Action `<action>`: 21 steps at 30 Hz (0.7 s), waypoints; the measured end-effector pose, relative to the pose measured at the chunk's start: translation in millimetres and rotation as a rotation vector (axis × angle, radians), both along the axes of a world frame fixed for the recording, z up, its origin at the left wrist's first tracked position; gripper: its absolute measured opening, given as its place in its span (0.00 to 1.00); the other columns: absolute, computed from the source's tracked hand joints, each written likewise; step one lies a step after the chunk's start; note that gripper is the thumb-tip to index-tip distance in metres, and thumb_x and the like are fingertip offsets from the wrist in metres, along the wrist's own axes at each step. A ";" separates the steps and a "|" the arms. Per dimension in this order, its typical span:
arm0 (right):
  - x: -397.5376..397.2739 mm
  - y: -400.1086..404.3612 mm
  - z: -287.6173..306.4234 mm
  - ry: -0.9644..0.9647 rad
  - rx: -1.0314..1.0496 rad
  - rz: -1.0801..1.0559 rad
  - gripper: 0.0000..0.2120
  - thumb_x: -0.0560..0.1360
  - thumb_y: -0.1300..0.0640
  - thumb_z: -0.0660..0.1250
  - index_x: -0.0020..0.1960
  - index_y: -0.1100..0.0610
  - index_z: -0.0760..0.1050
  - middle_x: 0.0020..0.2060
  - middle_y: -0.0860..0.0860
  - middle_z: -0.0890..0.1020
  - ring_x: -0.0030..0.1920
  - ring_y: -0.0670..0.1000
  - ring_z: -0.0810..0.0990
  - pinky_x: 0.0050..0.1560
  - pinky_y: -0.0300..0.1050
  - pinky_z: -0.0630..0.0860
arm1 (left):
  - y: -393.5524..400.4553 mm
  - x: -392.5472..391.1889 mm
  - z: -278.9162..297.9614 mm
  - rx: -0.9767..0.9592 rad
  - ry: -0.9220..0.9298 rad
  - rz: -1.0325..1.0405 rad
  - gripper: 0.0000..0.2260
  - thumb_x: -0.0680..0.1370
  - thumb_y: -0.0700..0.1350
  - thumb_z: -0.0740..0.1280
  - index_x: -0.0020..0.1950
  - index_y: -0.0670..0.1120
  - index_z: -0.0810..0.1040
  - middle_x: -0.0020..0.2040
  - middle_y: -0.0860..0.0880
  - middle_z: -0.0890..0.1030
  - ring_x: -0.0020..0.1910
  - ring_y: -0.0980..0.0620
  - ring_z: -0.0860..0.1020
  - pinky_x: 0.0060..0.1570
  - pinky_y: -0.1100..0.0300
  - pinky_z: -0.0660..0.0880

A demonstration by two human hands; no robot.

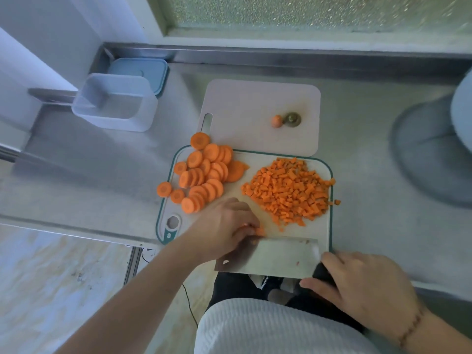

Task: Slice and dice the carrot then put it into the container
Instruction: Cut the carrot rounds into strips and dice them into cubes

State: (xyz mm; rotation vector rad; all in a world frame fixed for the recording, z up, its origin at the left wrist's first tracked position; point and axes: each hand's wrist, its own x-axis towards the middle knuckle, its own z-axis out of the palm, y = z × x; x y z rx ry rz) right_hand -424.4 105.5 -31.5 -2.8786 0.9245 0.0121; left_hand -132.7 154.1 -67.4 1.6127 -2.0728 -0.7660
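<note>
On the teal-rimmed cutting board (pixel 324 226) lie a heap of round carrot slices (pixel 201 175) at the left and a pile of diced carrot (pixel 290 191) at the right. My left hand (pixel 227 226) holds down a few carrot pieces (pixel 259 231) with curled fingertips, right against the cleaver (pixel 268 256). My right hand (pixel 357 284) grips the cleaver's black handle at the board's near right corner. The clear container (pixel 115 103) stands open at the far left.
A second white board (pixel 255 103) lies behind, carrying the carrot's end pieces (pixel 286 120). A blue lid (pixel 143 72) lies behind the container. A round grey base (pixel 429 149) fills the right side. The steel counter's edge runs at the near left.
</note>
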 end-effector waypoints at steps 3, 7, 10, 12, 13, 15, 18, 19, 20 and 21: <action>-11.9 2.9 2.5 -0.013 0.002 -0.008 0.31 0.77 0.31 0.49 0.30 0.53 0.72 0.20 0.49 0.73 0.17 0.52 0.71 0.17 0.40 0.62 | -6.6 -0.7 -10.5 -0.125 -0.060 0.083 0.12 0.79 0.47 0.64 0.48 0.45 0.86 0.45 0.49 0.82 0.42 0.46 0.78 0.42 0.51 0.78; -32.1 5.3 4.1 -0.045 0.004 -0.025 0.31 0.77 0.32 0.50 0.29 0.52 0.72 0.20 0.48 0.73 0.17 0.50 0.71 0.16 0.40 0.62 | -16.9 -1.0 -18.3 -0.175 -0.135 0.015 0.14 0.78 0.45 0.62 0.47 0.45 0.87 0.42 0.48 0.82 0.38 0.45 0.78 0.37 0.51 0.79; -41.4 5.6 2.2 -0.080 0.040 -0.071 0.34 0.78 0.31 0.46 0.32 0.52 0.77 0.21 0.47 0.76 0.18 0.49 0.74 0.16 0.41 0.64 | -19.6 3.6 -20.3 -0.213 -0.200 -0.053 0.11 0.75 0.41 0.65 0.47 0.46 0.88 0.40 0.48 0.81 0.36 0.46 0.77 0.34 0.53 0.78; -47.1 6.6 0.4 -0.085 0.054 -0.104 0.35 0.78 0.31 0.45 0.34 0.52 0.79 0.22 0.48 0.78 0.19 0.49 0.76 0.15 0.43 0.66 | -20.0 6.6 -18.6 -0.242 -0.237 -0.087 0.11 0.72 0.39 0.68 0.49 0.47 0.88 0.41 0.49 0.81 0.36 0.47 0.76 0.34 0.56 0.76; -50.3 7.1 0.0 -0.079 0.066 -0.128 0.36 0.78 0.30 0.45 0.35 0.52 0.80 0.23 0.49 0.78 0.19 0.50 0.76 0.15 0.43 0.66 | -20.3 7.8 -17.1 -0.241 -0.249 -0.099 0.12 0.72 0.39 0.67 0.50 0.47 0.87 0.41 0.48 0.80 0.35 0.47 0.75 0.34 0.56 0.75; -58.6 10.0 -1.1 -0.062 0.107 -0.201 0.37 0.77 0.29 0.45 0.36 0.52 0.81 0.22 0.49 0.78 0.19 0.50 0.76 0.16 0.42 0.67 | -20.8 10.4 -13.7 -0.235 -0.273 -0.135 0.14 0.74 0.40 0.63 0.54 0.46 0.86 0.44 0.47 0.80 0.36 0.47 0.75 0.32 0.56 0.75; -69.0 15.1 1.2 -0.053 0.212 -0.337 0.36 0.76 0.28 0.43 0.35 0.49 0.80 0.23 0.45 0.79 0.20 0.48 0.77 0.17 0.40 0.67 | -21.5 19.1 -6.0 -0.190 -0.356 -0.232 0.18 0.77 0.47 0.60 0.61 0.45 0.83 0.51 0.46 0.79 0.40 0.47 0.75 0.33 0.55 0.75; -71.4 16.6 1.8 -0.041 0.244 -0.371 0.35 0.75 0.27 0.42 0.36 0.48 0.80 0.23 0.44 0.78 0.21 0.47 0.77 0.17 0.38 0.67 | -20.5 22.4 -4.3 -0.174 -0.395 -0.260 0.20 0.78 0.52 0.60 0.63 0.45 0.82 0.54 0.47 0.79 0.42 0.47 0.76 0.35 0.55 0.76; -72.1 17.1 2.9 -0.021 0.274 -0.401 0.35 0.75 0.27 0.42 0.35 0.47 0.79 0.22 0.42 0.78 0.21 0.47 0.77 0.17 0.36 0.64 | -18.7 25.4 -2.5 -0.156 -0.436 -0.287 0.23 0.78 0.56 0.61 0.65 0.45 0.81 0.57 0.47 0.78 0.44 0.48 0.77 0.37 0.54 0.77; -70.4 17.2 4.9 0.004 0.307 -0.429 0.35 0.74 0.26 0.40 0.35 0.46 0.79 0.21 0.41 0.76 0.21 0.46 0.77 0.18 0.34 0.61 | -16.4 27.3 -1.3 -0.141 -0.474 -0.315 0.26 0.77 0.60 0.62 0.66 0.45 0.80 0.59 0.48 0.78 0.45 0.48 0.77 0.39 0.53 0.77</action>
